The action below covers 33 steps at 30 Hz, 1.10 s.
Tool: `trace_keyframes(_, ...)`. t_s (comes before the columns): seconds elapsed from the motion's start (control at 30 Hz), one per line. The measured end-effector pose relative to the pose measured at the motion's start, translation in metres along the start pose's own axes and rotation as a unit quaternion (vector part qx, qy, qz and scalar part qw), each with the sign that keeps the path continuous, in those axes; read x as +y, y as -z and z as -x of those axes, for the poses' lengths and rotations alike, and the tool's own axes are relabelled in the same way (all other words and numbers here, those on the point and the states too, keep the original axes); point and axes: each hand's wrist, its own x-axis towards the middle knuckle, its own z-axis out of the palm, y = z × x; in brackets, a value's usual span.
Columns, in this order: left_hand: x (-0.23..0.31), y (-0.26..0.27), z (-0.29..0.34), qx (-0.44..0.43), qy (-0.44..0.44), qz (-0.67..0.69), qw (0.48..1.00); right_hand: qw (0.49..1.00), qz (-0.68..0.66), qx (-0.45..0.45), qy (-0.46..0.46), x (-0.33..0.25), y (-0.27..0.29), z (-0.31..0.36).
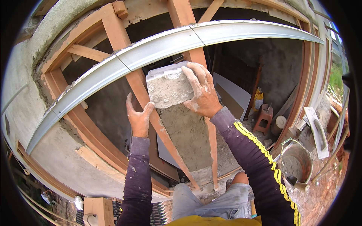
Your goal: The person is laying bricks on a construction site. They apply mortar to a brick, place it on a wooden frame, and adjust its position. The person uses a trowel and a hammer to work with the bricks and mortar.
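Note:
A rough grey masonry block sits at the top of a narrow cement-faced column, between two wooden posts. My right hand grips it from the right, fingers bent over its upper edge and thumb at its lower right side. To its left, my left hand is open with fingers apart. The left thumb reaches the block's lower left corner, while the fingers are beside the left wooden post. Both hands are dusted with cement. A long pale metal beam crosses just above and in front of the block.
Wooden frames surround the openings on both sides. At right stand a cement-stained bucket, a long-handled plastering float and a reddish stool with a yellow bag behind it. A cardboard box is at lower left.

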Motion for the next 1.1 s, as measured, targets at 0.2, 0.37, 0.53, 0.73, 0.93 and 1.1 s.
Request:
trace_keyframes(0.2,0.036,-0.004,0.058,0.107,-0.122,0.049,0.986,0.997,-0.048,0.045,0.043,0.011,-0.01,0.004)
trace_keyframes(0.37,0.055,-0.005,0.072,0.057,-0.086,0.057,0.993,0.994,-0.065,0.052,0.071,0.01,0.002,0.005)
trace_keyframes(0.53,0.076,-0.004,0.073,-0.028,-0.074,0.135,0.988,0.992,-0.093,0.059,0.06,-0.012,0.045,0.029)
trace_keyframes(0.73,0.079,0.01,0.15,-0.225,0.053,0.142,0.962,0.992,-0.113,0.054,0.004,-0.064,0.107,0.102)
trace_keyframes(0.93,0.048,0.041,0.254,-0.251,0.278,0.247,0.894,0.973,-0.177,0.034,-0.144,-0.112,0.137,0.194)
trace_keyframes(1.1,0.02,0.05,0.292,-0.246,0.368,0.287,0.849,0.948,-0.117,-0.045,-0.292,-0.154,0.152,0.256)
